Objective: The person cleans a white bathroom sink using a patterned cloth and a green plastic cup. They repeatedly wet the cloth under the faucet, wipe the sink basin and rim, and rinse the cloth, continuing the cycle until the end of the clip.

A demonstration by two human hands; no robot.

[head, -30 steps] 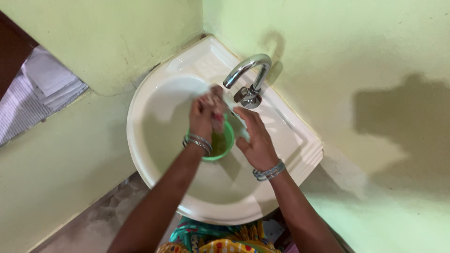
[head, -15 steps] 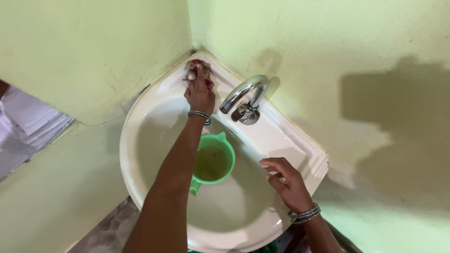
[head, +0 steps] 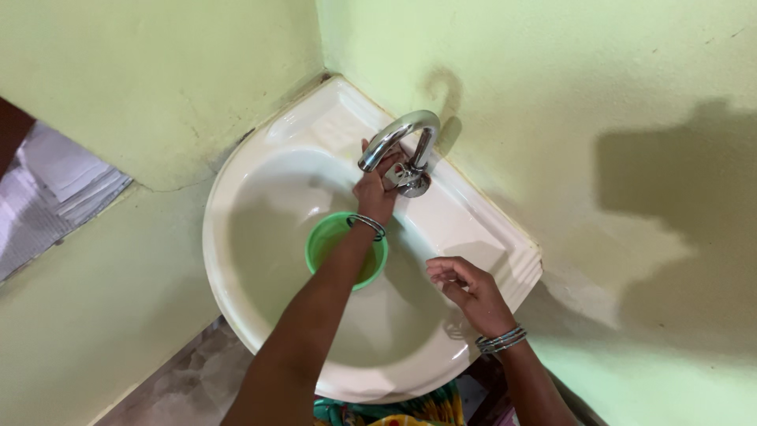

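A white corner sink [head: 260, 158] is fixed between two light green walls. A chrome tap [head: 398, 138] curves over the basin. My left hand [head: 377, 183] reaches up under the spout, its fingers on the tap's handle. Under my left forearm a green plastic cup [head: 327, 241] stands in the basin. My right hand [head: 465, 285] hovers over the sink's right rim with its fingers loosely curled and nothing in it. Both wrists wear metal bangles.
The light green walls [head: 552, 95] close in behind and to the left of the sink. A pale opening with white material [head: 47, 189] shows at the far left. Grey floor [head: 189, 379] lies below the sink, and patterned cloth [head: 394, 410] shows at the bottom edge.
My left hand has moved from the sink's back corner to the tap handle. My right hand has stayed near the right rim. A second ago both hands were together over the cup.
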